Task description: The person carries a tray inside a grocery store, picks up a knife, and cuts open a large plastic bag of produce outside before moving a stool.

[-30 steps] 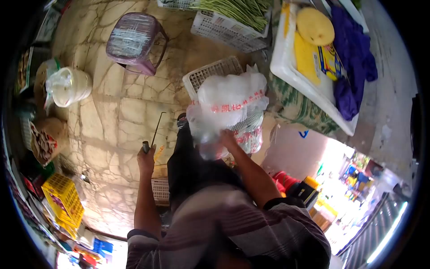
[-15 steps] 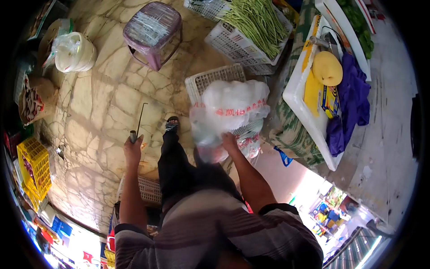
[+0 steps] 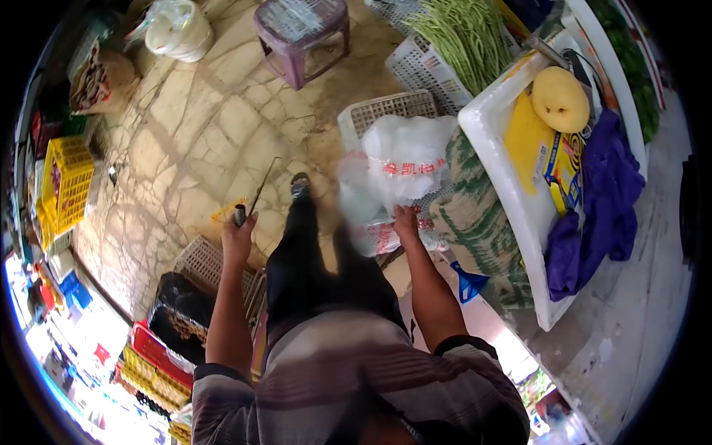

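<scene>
My left hand (image 3: 237, 236) is closed round the dark handle of a thin metal hook (image 3: 265, 185), whose rod points up and away over the stone floor. My right hand (image 3: 406, 222) grips the near side of a large clear plastic bag (image 3: 400, 167) with red printing. White, rounded contents fill the top of this bag, and netted contents show lower down. Behind the bag is a white plastic crate (image 3: 356, 119), partly covered by it.
A purple stool (image 3: 297, 44) and white bucket (image 3: 178, 33) stand ahead. Long green beans (image 3: 467, 52) fill a crate. At right, a foam tray (image 3: 512, 245) holds a yellow melon (image 3: 561, 99) and purple cloth (image 3: 593, 200). A yellow crate (image 3: 70, 182) is at left.
The view has turned, bringing the black bag and crates at lower left into sight. The printed bag now sits close beside the green patterned sacking, with my right hand still on it.
</scene>
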A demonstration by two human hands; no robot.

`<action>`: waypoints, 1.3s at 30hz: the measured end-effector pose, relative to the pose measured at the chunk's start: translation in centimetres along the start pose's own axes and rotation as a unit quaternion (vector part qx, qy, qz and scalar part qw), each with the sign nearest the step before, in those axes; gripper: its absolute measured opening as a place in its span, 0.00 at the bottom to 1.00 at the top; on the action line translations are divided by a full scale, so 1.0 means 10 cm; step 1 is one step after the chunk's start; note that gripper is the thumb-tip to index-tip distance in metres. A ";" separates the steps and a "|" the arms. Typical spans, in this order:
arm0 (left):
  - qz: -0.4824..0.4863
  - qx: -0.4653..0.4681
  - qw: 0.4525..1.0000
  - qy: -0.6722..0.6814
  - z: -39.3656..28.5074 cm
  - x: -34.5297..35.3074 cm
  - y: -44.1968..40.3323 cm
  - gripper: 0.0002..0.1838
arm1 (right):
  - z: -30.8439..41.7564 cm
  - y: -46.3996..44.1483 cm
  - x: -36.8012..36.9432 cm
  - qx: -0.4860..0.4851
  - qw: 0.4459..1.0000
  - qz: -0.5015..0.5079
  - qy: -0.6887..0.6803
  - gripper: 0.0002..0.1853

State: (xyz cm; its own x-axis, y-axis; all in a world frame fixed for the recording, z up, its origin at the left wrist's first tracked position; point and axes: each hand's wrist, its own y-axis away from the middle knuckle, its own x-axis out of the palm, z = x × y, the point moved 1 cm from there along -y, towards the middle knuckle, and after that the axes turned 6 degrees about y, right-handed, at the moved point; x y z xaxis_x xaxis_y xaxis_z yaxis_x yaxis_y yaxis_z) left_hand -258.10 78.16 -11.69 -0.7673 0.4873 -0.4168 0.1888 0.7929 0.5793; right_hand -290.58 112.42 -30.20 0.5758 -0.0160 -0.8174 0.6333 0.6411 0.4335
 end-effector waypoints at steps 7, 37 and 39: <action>-0.037 0.004 0.999 -0.036 0.25 -0.04 0.32 0.20 | -0.27 -0.11 0.26 0.107 0.971 0.006 -0.214 0.21; -0.088 -0.139 0.960 0.226 0.98 -0.05 -0.15 0.17 | 0.26 -0.46 -0.36 -0.039 0.932 0.155 0.326 0.20; -0.113 -0.125 0.964 0.204 1.10 0.05 -0.15 0.17 | -0.03 -0.43 -0.43 0.049 0.953 0.136 0.267 0.14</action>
State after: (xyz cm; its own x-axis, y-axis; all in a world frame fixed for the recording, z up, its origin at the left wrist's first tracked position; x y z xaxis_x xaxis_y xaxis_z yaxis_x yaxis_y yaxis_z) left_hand -252.02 81.26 -20.45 -0.9582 0.0871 -0.2724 -0.1269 0.7242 0.6779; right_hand -295.95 109.97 -28.68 0.3969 0.5495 -0.7352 0.5593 0.4904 0.6684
